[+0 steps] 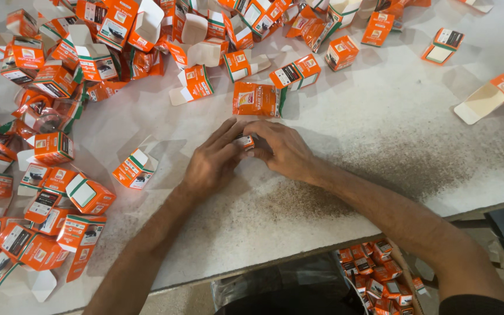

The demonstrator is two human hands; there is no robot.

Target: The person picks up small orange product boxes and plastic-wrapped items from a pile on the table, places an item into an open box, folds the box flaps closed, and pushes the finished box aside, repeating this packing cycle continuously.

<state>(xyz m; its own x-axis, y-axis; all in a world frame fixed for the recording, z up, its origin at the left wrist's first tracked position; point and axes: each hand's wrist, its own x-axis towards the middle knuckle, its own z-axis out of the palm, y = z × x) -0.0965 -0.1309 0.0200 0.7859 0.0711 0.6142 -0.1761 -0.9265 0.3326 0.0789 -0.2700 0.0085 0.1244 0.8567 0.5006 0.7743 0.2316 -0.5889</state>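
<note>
Carton pinched between both hands

Fingers of the left hand (pixel 211 163) and right hand (pixel 281 149) close together on one small orange carton (pixel 244 141), held low over the white surface (pixel 380 116). It looks light, thin card: easily crushed, so best gripped by its edges and corners, not its flat faces. Just beyond the fingertips lies an orange sachet (pixel 256 99). Left of the fingers sit heaps of open cartons (pixel 42 192); below them, a bin of packed ones (pixel 374 274).

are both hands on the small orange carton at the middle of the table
Yes, the left hand and right hand both close around the small orange carton on the white table.
</note>
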